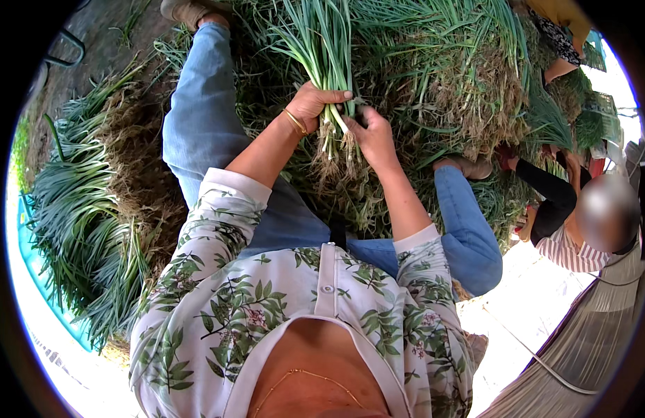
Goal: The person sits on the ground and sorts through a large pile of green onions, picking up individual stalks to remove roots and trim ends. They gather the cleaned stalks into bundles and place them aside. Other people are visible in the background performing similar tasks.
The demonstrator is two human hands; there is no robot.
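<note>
My left hand (310,104), with a gold bangle at the wrist, is closed round a bunch of green onions (322,57). Their green leaves point up the picture, and the white stems and stringy roots hang below the fist. My right hand (375,137) is at the lower stems on the right side of the bunch, thumb and fingers on a stem near its roots. Its fingertips are slightly blurred and partly hidden. Loose leaves and dry root trimmings (364,204) lie underneath, between my legs.
A large pile of green onions (432,42) with soil-brown roots spreads ahead and to the right. Another stack (87,193) lies at the left, by a teal container (56,303). Co-workers (562,224) are at the right, near plastic crates (604,104). A broom-like bundle (583,334) is at lower right.
</note>
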